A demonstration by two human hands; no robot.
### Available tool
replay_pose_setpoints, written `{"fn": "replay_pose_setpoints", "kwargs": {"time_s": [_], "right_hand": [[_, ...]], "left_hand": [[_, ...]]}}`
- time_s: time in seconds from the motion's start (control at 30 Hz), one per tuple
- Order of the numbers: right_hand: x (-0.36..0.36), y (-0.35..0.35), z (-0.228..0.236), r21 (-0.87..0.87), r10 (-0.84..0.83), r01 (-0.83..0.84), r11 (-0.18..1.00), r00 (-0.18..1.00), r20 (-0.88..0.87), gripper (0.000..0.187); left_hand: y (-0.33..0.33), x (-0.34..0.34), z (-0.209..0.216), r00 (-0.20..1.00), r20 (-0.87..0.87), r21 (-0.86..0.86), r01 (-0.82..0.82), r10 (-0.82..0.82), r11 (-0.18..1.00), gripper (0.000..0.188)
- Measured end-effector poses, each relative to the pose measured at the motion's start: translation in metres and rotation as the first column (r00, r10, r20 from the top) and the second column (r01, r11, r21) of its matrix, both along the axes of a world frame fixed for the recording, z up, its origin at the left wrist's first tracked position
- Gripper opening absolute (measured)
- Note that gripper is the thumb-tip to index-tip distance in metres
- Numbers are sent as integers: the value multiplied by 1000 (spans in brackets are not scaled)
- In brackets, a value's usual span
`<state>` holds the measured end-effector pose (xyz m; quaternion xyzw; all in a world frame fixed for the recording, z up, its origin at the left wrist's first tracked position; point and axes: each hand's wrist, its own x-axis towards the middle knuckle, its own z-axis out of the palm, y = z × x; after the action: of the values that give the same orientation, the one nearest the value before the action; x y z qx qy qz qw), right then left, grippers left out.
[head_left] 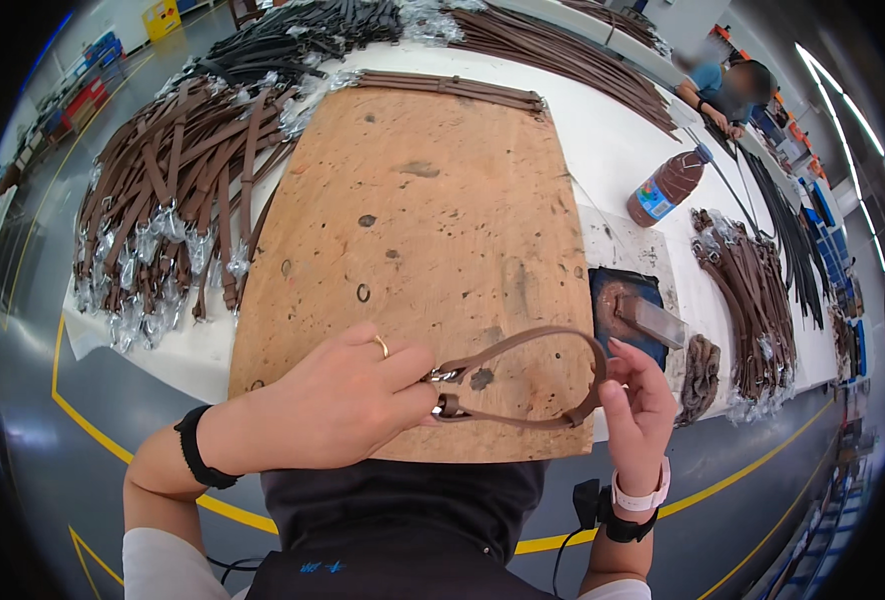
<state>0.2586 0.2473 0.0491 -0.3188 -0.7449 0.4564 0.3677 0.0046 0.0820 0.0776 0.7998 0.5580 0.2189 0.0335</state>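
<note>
My left hand (363, 400), with a ring on one finger, is closed on the metal-fitted ends of a brown strap (518, 338), above the wooden board's (433, 230) near edge. The strap bends into a teardrop loop reaching rightward. Silver hardware shows beside my left fingertips; the rest of it is hidden by the hand. At the loop's right end is my right hand (641, 400), its thumb and fingers apart and close against the outer side of the strap. Whether those fingertips press on it, I cannot tell.
Brown straps with plastic-wrapped hardware (178, 170) heap at left; black straps (298, 40) lie behind. Several brown straps (448, 88) line the board's far edge. At right are a bottle of brown liquid (669, 186), a stained pad (613, 300), a crumpled cloth (701, 378) and more straps (753, 310). A person (728, 90) works far right.
</note>
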Motion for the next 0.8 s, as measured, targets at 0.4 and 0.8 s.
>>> {"fn": "replay_pose_setpoints", "kwargs": {"time_s": [0.4,0.8], "right_hand": [[14,37,9,344,-52,-51,938,958,283,27],[103,201,-51,355,-186,-133,925,658,730,71]], "left_hand": [[9,-7,6,998,-60,-10,28,-28,1000,16],[8,-23,9,992,38,-33,123,-122,992,14]]}}
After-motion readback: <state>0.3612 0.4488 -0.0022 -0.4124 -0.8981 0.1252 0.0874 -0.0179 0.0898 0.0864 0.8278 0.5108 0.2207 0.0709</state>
